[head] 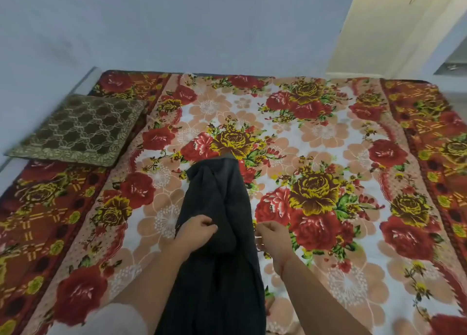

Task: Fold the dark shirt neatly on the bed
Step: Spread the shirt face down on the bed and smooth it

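On the floral-covered bed (pixel 328 137), the dark shirt (pixel 217 190) lay bunched lengthwise at centre, its near end toward the person. Left hand (pixel 195 230) gripped its left edge; right hand (pixel 271 235) pinched its right edge. A brown patterned cushion (pixel 78 130) lay at the bed's left side.

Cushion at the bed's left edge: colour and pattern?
The cushion is dark brown with a pale gold lattice and an ornate border; head view.

No writing, label, brand, number or sign can be read anywhere in view, neither on the dark shirt (pixel 217 195), nor on the flowered bed cover (pixel 328 137), nor on the brown patterned cushion (pixel 78 130).
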